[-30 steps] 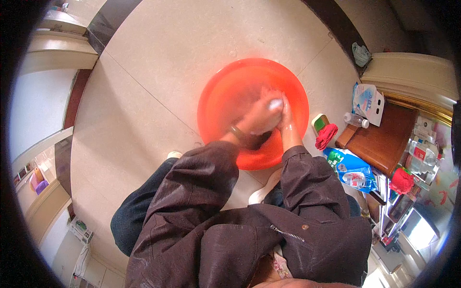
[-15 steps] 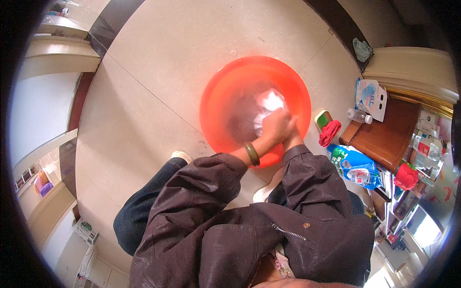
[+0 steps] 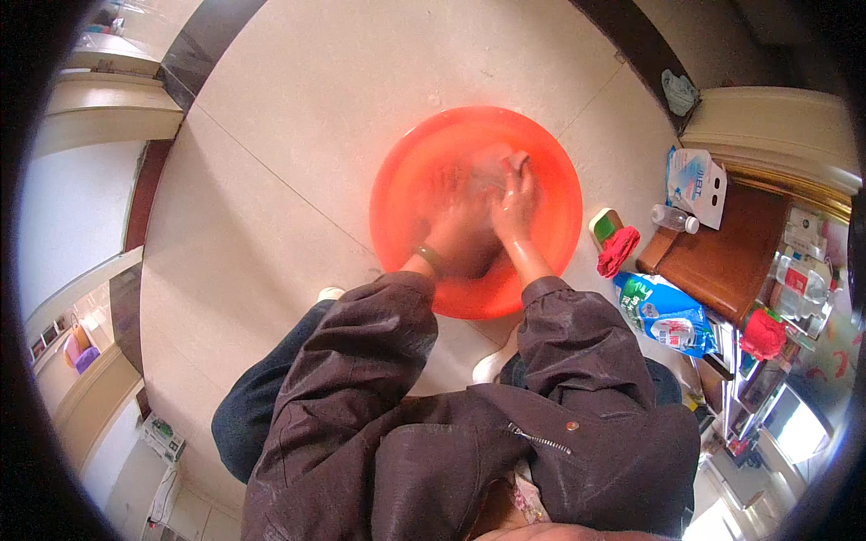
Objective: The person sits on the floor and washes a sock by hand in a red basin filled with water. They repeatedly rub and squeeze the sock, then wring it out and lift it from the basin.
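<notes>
The left hand (image 3: 460,225) and right hand (image 3: 514,203) were pressed close together in the orange basin (image 3: 406,180) on the tiled floor (image 3: 298,108), gripping a pale wet cloth (image 3: 496,167). Beyond lay a red rag (image 3: 618,251) and a blue bag (image 3: 667,316).

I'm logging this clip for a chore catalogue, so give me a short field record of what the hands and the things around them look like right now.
setting: tiled floor, seen from above
basin: round orange basin on the floor, with water in it
left hand: left hand in the water, band on the wrist
right hand: right hand in the water, beside the left, touching a pale cloth
grip: too blurred to tell
nearby: red cloth, blue bag, clear bottle
</notes>
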Available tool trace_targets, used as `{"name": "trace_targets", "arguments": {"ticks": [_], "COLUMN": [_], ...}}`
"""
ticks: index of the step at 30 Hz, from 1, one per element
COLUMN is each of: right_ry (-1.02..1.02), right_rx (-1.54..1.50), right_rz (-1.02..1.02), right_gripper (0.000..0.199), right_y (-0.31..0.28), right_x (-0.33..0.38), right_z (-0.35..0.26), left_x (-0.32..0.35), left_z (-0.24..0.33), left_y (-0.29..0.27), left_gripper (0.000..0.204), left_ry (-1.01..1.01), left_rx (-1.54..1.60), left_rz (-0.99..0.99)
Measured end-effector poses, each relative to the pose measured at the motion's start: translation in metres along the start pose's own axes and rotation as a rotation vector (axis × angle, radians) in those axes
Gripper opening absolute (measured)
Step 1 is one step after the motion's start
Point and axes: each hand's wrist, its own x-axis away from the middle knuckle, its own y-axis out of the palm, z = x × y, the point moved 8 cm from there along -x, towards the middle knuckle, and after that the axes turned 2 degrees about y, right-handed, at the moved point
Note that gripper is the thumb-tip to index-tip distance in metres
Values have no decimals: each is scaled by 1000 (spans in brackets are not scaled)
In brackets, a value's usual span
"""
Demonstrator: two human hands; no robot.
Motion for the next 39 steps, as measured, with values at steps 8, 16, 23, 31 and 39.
{"name": "trace_targets", "arguments": {"ticks": [8,16,23,31,39], "right_ry": [299,91,501,156,220], "right_rx": [83,-282,-953,-46,175], "right_rz": [-390,-298,128,183,-101], "right_gripper": [66,64,46,39,33], "right_y": [54,50,48,28,59], "right_x": [23,4,-14,69,48], "right_z": [32,41,67,20,26], "left_x": [14,14,-20,29,24], "left_z": [-9,-75,-52,-16,2], "left_y": [58,139,98,21,20], "left_gripper": [42,32,41,56,44], "left_ry": [-74,19,-638,-350,121], "left_rx": [59,187,1268,113,-188], "left_rz": [-682,-452,-136,-304,-14]}}
